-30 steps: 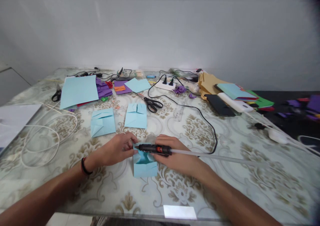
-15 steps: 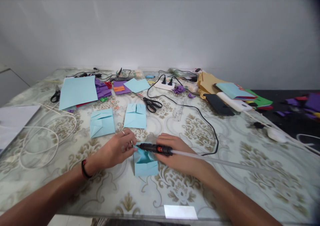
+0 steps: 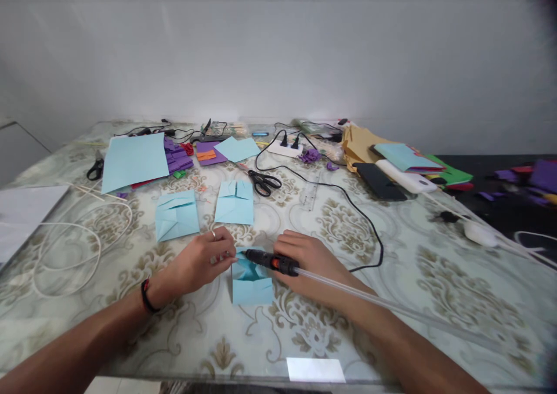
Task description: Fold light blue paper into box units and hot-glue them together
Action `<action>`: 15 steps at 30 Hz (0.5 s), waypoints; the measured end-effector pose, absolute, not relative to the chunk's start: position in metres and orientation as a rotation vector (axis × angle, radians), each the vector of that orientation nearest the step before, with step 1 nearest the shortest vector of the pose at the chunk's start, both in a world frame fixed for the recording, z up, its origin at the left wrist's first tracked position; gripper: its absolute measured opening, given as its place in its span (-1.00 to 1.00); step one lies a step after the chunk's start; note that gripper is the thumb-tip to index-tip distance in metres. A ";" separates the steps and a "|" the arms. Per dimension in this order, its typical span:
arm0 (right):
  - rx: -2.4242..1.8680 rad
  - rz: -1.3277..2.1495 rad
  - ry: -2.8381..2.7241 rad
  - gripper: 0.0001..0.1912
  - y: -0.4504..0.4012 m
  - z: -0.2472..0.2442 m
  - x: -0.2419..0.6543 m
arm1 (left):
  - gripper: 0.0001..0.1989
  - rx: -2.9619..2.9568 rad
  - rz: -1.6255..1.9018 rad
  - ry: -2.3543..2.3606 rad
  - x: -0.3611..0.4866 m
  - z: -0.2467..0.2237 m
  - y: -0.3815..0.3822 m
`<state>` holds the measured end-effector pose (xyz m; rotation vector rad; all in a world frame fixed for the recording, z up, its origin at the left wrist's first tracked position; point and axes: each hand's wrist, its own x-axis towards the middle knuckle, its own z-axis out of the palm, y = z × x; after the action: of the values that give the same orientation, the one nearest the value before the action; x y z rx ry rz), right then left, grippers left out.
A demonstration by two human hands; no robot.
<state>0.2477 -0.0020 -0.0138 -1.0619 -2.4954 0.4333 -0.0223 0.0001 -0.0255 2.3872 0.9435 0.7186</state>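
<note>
Our right hand (image 3: 304, 260) grips a black hot glue gun (image 3: 265, 259) on the near side of the scissors (image 3: 264, 183), nozzle at the top of a folded light-blue paper (image 3: 252, 292), also on the scissors' near side. Our left hand (image 3: 206, 260) has fingers bunched narrow at that paper's upper-left corner; can't tell if we're pinching it. Two similar folded papers (image 3: 234, 205) sit left of the scissors, clear ruler (image 3: 310, 194) right, white power strip (image 3: 285, 149) beyond.

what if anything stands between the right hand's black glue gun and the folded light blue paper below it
Nothing visible: the right hand holds the black glue gun over the folded light blue paper, its nozzle close to the left hand. Whether the nozzle touches paper is unclear.
</note>
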 end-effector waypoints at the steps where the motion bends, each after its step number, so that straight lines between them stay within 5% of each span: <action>1: -1.059 0.415 -2.504 -0.70 -0.002 -0.014 0.248 | -0.86 2.383 0.723 0.948 -0.022 -0.026 0.000; 15: -1.137 0.559 -2.435 -0.76 -0.002 -0.006 0.250 | -0.86 2.402 0.734 0.946 -0.022 -0.026 0.001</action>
<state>0.2501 -0.0021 -0.0062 -1.1371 -2.4354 0.5594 -0.0218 0.0008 -0.0265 2.4019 0.9455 0.7339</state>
